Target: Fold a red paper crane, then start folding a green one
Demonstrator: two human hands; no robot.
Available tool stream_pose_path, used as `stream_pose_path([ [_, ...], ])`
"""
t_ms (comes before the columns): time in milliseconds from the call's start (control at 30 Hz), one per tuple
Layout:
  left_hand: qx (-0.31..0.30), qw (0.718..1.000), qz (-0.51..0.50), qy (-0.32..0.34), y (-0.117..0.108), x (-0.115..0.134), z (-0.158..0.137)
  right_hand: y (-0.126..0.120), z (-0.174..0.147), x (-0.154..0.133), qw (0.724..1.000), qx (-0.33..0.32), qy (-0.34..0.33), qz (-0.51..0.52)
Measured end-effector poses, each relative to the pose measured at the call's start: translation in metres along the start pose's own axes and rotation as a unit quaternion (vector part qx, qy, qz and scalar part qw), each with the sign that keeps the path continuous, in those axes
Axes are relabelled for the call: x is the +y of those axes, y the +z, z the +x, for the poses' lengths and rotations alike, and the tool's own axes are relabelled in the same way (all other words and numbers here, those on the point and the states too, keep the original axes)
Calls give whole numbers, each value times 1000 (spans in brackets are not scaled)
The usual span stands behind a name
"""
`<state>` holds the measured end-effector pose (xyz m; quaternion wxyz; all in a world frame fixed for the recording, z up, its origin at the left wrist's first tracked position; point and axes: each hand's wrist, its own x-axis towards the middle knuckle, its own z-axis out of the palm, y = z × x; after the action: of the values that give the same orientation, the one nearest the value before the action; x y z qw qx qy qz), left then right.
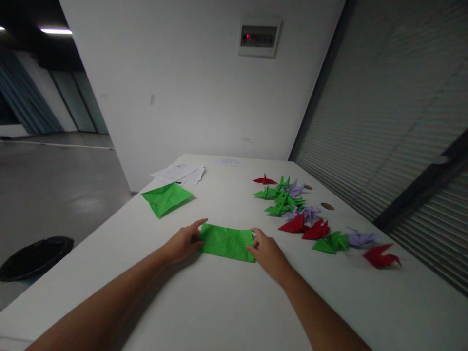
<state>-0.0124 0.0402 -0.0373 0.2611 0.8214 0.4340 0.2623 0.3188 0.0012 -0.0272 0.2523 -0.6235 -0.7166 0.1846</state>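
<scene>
green folded paper (226, 242) between two hands

a pale wall (183, 73) stands behind a white table (219, 302), with slatted blinds (383, 97) along the right. bare forearms reach in from the near edge. the left hand (183, 243) touches the paper's left end, thumb and forefinger parted; whether they pinch, i cannot tell. the right hand (270, 256) grips the right end, thumb over the paper. the folded strip lies mid-table, crosswise before the person; whether it rests flat or is slightly raised is unclear. folded paper birds (283, 204) in green, lilac and red straggle along the table's right side. a black bin (58, 240) is off to the left. a creased green sheet (166, 197) lies beyond the left hand, just beside some white papers (179, 171).
</scene>
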Motion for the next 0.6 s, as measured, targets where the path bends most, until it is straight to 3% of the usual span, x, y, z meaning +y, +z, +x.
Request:
stream_pose_path([
  [200,-52,983,139,112,-4,11,2,-2,-1,-5,999,-12,13,-44],
  [300,-60,968,208,126,-6,19,-1,-3,-2,-4,998,-9,10,-63],
  [467,-49,957,246,143,-6,30,-4,-13,-4,-6,983,91,-74,-138],
  [600,-50,953,240,177,2,30,-2,-21,-11,-23,967,79,-127,-208],
])
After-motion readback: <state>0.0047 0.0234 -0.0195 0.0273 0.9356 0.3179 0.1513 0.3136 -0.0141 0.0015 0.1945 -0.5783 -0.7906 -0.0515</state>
